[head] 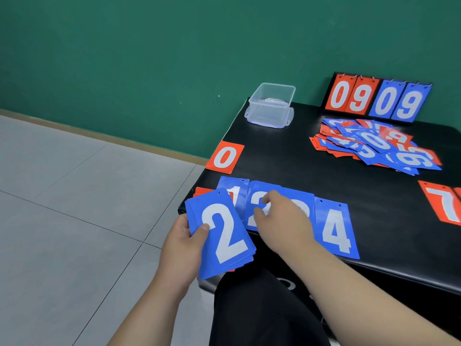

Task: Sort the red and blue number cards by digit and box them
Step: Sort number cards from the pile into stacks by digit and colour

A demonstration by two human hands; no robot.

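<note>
My left hand grips a stack of cards with a blue 2 on top, held over the table's near left corner. My right hand lies on blue cards in the front row, its fingertips on a blue 2 card; the card to its right is mostly hidden. A blue 1 card lies left of it and a blue 4 card on the right. A red 0 card lies alone further back. A red 7 card is at the right edge.
A loose pile of red and blue cards lies at the back right of the black table. Behind it stands a scoreboard flip stand reading 0909. A clear plastic box sits at the back left corner. Grey tiled floor lies to the left.
</note>
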